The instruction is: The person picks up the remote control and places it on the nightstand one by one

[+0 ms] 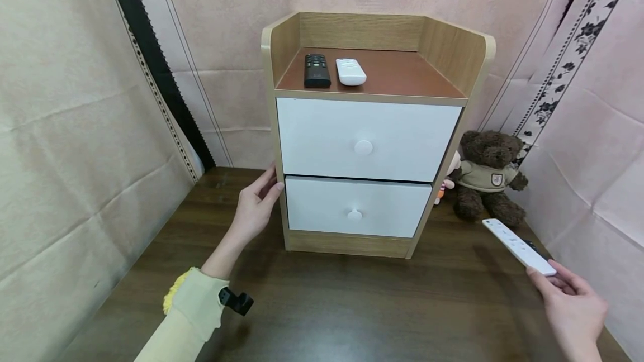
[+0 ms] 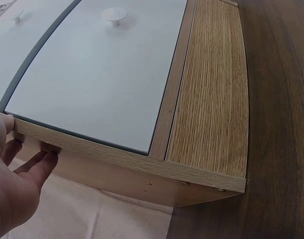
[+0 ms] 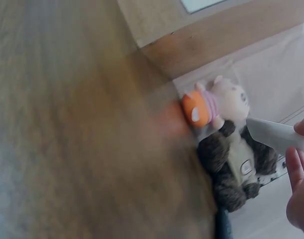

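Observation:
A small wooden cabinet (image 1: pixel 348 243) with two closed white drawers stands upright on the brown table. My left hand (image 1: pixel 254 205) touches its left side, the thumb by the front edge; in the left wrist view that hand (image 2: pixel 17 174) has its fingertips against the side panel. At the right, my right hand (image 1: pixel 573 300) pinches one end of a long white remote (image 1: pixel 518 246), held in the air. The right wrist view shows the remote (image 3: pixel 274 134) between thumb and fingers, in front of a brown teddy bear (image 3: pixel 231 172).
A black remote (image 1: pixel 317 71) and a white remote (image 1: pixel 350 71) lie on the cabinet's top. Right of the cabinet sit the teddy bear (image 1: pixel 485 175) and a small pink and orange plush (image 3: pixel 207 107). A dark object (image 1: pixel 534 247) lies partly behind the held remote. Pale curtains (image 1: pixel 221 27) surround the table.

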A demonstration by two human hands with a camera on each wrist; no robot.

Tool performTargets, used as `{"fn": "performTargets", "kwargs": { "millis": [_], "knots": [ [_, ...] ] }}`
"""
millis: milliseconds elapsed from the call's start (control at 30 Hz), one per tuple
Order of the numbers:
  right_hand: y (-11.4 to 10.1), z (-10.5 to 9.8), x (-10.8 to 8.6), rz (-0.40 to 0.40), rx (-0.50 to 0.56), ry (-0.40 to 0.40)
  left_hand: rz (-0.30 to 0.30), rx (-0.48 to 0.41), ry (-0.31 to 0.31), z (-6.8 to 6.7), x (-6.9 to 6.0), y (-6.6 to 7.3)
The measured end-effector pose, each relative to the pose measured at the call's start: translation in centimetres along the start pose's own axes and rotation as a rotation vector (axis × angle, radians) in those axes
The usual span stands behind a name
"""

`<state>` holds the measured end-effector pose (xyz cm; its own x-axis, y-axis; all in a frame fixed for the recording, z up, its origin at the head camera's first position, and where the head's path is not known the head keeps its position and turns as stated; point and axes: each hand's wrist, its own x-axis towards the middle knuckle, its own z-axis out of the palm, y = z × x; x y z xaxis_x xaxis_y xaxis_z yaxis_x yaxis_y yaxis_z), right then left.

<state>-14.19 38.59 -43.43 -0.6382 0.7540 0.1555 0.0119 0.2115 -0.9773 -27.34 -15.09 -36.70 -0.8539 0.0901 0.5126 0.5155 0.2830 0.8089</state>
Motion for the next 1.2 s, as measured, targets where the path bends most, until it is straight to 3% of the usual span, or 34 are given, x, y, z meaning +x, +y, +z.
{"fn": "performTargets", "kwargs": {
  "millis": [167,567,1000,1200],
  "knots": [
    [-1.5,0.1,-0.4,0.007,0.109,0.005,0.006,-0.008,0.005,0.0,0.1,-0.1],
    [-4.5,0.8,-1.4,-0.060,0.268,0.005,0.002,-0.019,0.005,0.1,0.1,-0.2],
    [-8.0,2.1,-1.3,-0.128,0.337,-0.021,-0.015,-0.018,0.002,0.0,0.1,0.0],
    [-9.7,2.6,-1.5,-0.209,0.472,-0.043,-0.008,-0.010,0.004,0.0,0.1,-0.1]
  ]
}}
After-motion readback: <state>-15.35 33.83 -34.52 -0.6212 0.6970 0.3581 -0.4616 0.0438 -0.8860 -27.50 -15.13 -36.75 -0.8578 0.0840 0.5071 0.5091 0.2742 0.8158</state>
